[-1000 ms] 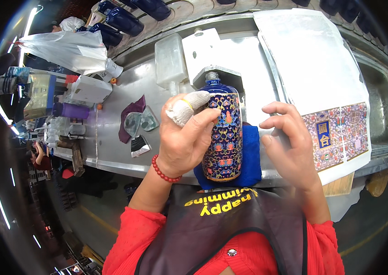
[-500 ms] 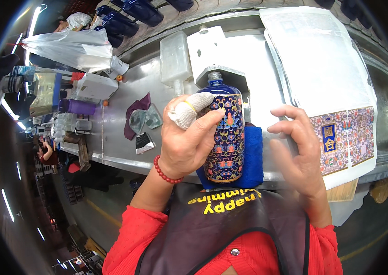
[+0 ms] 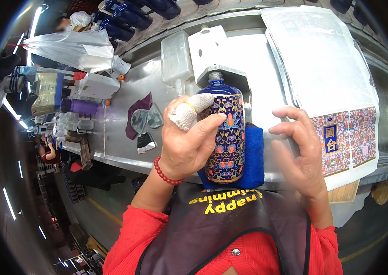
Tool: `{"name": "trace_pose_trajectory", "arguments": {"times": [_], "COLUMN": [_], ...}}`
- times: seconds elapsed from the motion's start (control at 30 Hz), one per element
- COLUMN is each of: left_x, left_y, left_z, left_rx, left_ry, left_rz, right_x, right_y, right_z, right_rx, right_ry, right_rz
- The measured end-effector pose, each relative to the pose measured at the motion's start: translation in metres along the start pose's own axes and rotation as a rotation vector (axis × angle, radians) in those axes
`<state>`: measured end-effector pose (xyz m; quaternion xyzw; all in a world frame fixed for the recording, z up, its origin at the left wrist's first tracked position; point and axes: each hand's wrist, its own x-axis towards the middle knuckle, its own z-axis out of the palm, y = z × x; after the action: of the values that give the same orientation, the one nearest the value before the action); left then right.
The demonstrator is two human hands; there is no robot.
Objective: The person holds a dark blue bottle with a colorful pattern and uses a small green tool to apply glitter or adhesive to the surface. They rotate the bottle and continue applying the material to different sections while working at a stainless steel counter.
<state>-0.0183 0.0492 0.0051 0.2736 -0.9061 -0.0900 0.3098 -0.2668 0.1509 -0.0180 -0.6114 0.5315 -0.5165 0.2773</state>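
Observation:
A dark blue glass bottle (image 3: 227,146) with a colourful flower pattern lies before me, its bare neck pointing away. My left hand (image 3: 180,151) is closed on its left side, thumb on the pattern. A white knit cover (image 3: 185,115) wraps part of that hand's fingers. Under the bottle is a blue cloth (image 3: 254,158), and its neck end meets a grey angled holder (image 3: 236,78). To the right of the bottle, my right hand (image 3: 301,153) hangs open, fingers bent and apart, touching nothing I can see. Beside it lie printed pattern sheets (image 3: 361,142).
A clear plastic container (image 3: 175,57) and a white block (image 3: 208,43) stand behind the bottle. Purple and grey scraps (image 3: 141,117) lie at left, near a purple cylinder (image 3: 79,107). Blue bottles (image 3: 132,16) stand along a slatted belt at the back.
The blue bottles on the belt at the back have shifted left. My hands and the patterned bottle look almost the same.

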Motion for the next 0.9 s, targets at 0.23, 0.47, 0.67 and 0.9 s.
{"name": "trace_pose_trajectory", "arguments": {"times": [0.23, 0.47, 0.67, 0.9], "left_x": [0.008, 0.021, 0.025, 0.03], "left_y": [-0.005, -0.018, -0.02, -0.021], "left_z": [-0.003, -0.007, -0.011, -0.011], "left_rx": [0.014, -0.14, -0.269, -0.208], "left_ry": [0.056, -0.021, -0.041, -0.077], "left_rz": [-0.083, -0.142, -0.254, -0.197], "right_x": [0.0, 0.0, 0.008, 0.02], "right_y": [0.001, -0.003, -0.004, -0.011], "right_z": [-0.003, 0.003, -0.002, -0.001], "right_rx": [-0.003, 0.441, 0.436, 0.496], "right_ry": [0.013, 0.135, 0.079, 0.059], "right_rz": [-0.009, 0.19, 0.224, 0.269]}}
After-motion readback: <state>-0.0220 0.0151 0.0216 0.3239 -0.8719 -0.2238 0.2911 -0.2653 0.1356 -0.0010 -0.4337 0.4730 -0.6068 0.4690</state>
